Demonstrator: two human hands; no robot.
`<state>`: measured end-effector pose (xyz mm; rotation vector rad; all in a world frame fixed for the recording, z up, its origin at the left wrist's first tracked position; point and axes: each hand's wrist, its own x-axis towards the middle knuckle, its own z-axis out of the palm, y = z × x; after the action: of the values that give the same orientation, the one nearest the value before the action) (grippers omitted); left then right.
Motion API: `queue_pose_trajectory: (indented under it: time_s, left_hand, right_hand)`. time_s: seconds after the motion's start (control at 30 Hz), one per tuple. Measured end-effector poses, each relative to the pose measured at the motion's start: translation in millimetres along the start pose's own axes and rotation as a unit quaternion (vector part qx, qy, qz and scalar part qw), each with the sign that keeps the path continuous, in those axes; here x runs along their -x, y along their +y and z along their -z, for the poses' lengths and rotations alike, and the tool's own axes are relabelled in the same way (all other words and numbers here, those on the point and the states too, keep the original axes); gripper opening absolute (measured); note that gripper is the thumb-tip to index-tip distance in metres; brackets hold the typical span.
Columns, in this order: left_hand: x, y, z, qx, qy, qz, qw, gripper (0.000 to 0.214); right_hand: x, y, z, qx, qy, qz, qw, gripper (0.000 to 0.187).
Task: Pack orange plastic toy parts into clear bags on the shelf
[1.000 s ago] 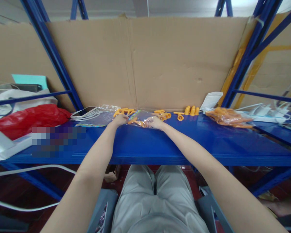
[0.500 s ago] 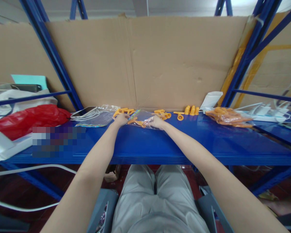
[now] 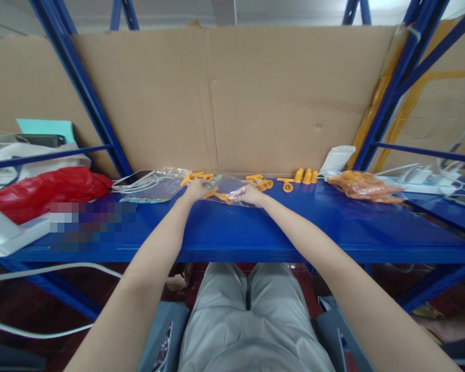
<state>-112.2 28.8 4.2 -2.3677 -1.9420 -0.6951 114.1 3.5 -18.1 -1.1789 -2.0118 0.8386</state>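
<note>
Both my arms reach to the back of a blue metal shelf (image 3: 256,232). My left hand (image 3: 196,189) and my right hand (image 3: 249,195) each grip an end of a small clear plastic bag (image 3: 227,187) lying flat on the shelf, with orange plastic parts inside it. Their fingers are curled on the bag's edges. Loose orange parts (image 3: 194,177) lie just behind my left hand, and more orange parts (image 3: 260,181) lie behind my right hand. Three upright orange pieces (image 3: 306,176) stand further right.
A cardboard sheet (image 3: 236,98) backs the shelf. At left lie a phone with a white cable (image 3: 134,179), clear bags (image 3: 160,187) and a red bag (image 3: 42,188). A full bag of orange parts (image 3: 364,186) and a white pouch (image 3: 336,159) sit at right.
My hands shifted very slightly on the small bag; the orange part between them sits a little differently. Nothing else has moved.
</note>
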Motion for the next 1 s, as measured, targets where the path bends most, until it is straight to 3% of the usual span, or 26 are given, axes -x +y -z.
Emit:
queue_pose_trajectory:
  time_s: [0.2, 0.73, 1.0]
  left_hand:
    - [5, 18, -2.7, 0.009, 0.048, -0.039, 0.998, 0.042]
    - [5, 43, -32.2, 0.055, 0.148, -0.195, 0.968, 0.048]
    - [14, 53, -36.1, 0.039, 0.116, -0.183, 0.975, 0.053]
  right_hand:
    - [4, -1, 3, -0.03, -0.012, 0.009, 0.999, 0.017]
    - [7, -2, 6, -0.084, -0.061, 0.014, 0.994, 0.014]
    - [5, -1, 5, -0.087, -0.094, 0.033, 0.991, 0.015]
